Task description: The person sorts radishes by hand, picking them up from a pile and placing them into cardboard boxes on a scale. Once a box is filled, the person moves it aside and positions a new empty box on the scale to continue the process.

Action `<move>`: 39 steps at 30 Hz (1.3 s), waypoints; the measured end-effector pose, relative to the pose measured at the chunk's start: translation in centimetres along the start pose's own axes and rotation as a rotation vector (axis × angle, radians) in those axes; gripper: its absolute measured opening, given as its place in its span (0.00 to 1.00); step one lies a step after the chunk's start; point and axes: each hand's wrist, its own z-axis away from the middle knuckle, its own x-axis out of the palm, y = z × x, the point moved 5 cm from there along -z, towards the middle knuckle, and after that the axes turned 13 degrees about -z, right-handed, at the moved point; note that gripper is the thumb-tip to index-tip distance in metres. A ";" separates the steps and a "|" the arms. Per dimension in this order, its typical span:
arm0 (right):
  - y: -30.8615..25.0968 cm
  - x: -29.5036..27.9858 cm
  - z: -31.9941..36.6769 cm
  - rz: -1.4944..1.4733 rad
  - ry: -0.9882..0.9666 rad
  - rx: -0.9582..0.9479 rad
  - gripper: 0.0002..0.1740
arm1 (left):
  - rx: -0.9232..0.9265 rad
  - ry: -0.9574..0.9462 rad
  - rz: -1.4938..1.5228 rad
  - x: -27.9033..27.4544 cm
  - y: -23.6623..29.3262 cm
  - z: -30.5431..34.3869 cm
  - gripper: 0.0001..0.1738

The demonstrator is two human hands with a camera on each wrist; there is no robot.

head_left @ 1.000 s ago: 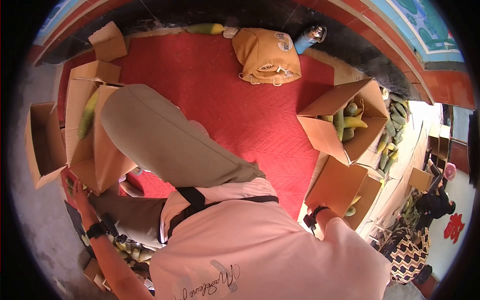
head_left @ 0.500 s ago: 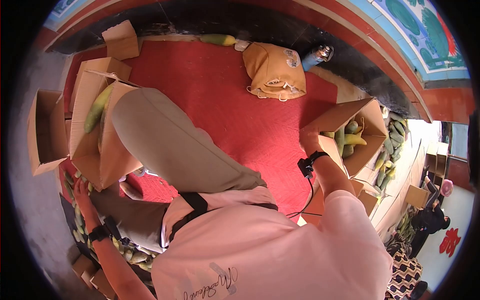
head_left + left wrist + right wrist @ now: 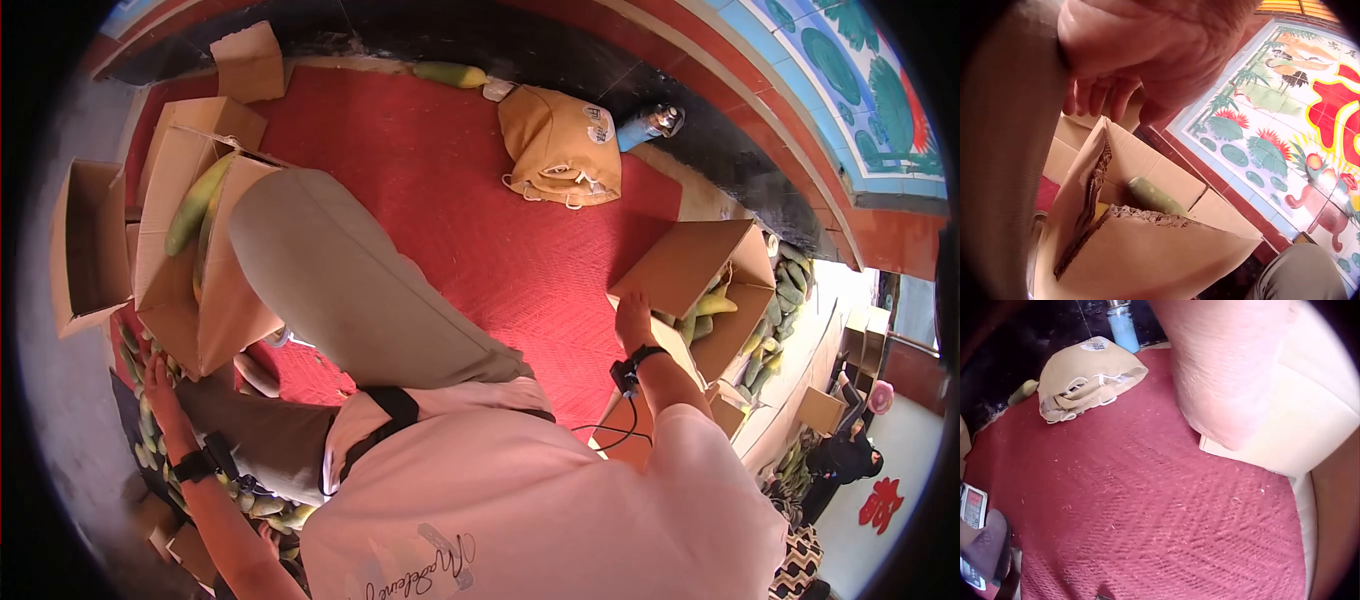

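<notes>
My left hand (image 3: 167, 402) hangs beside the lower corner of a cardboard box (image 3: 238, 318) holding long green-yellow vegetables (image 3: 198, 205). The left wrist view shows that hand (image 3: 1147, 59) above a torn-edged box (image 3: 1160, 256) with a green vegetable (image 3: 1157, 197) inside; its fingers are loosely bent and nothing shows in them. On the right, my right hand (image 3: 633, 325) touches the near side of another box (image 3: 672, 262) of vegetables (image 3: 716, 303), fingers extended. In the right wrist view the hand (image 3: 1229, 375) lies against cardboard (image 3: 1310, 419), its fingertips hidden.
A red mat (image 3: 430, 160) covers the floor. By the wall are a tan bag (image 3: 562, 145), a blue bottle (image 3: 645, 130) and a lone vegetable (image 3: 450, 74). An empty box (image 3: 92, 240) stands far left; vegetable piles (image 3: 790, 290) lie right. Another person (image 3: 848, 450) is farther right.
My right hand has moved up from the lower right box to the vegetable-filled box, whose flap now covers more of its opening. The left hand stays near the left box's corner.
</notes>
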 end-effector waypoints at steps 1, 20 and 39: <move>0.0 0.4 1.3 0.002 -0.003 -0.001 0.13 | 0.004 0.006 0.007 0.0 -0.3 -0.2 0.21; -12.4 -25.4 -18.1 -0.520 -0.214 -0.403 0.19 | -0.207 -0.056 0.303 1.0 1.6 0.4 0.32; -40.9 -56.6 -26.7 -0.603 -0.018 -0.612 0.21 | -0.321 -0.359 0.082 4.6 0.8 -1.9 0.23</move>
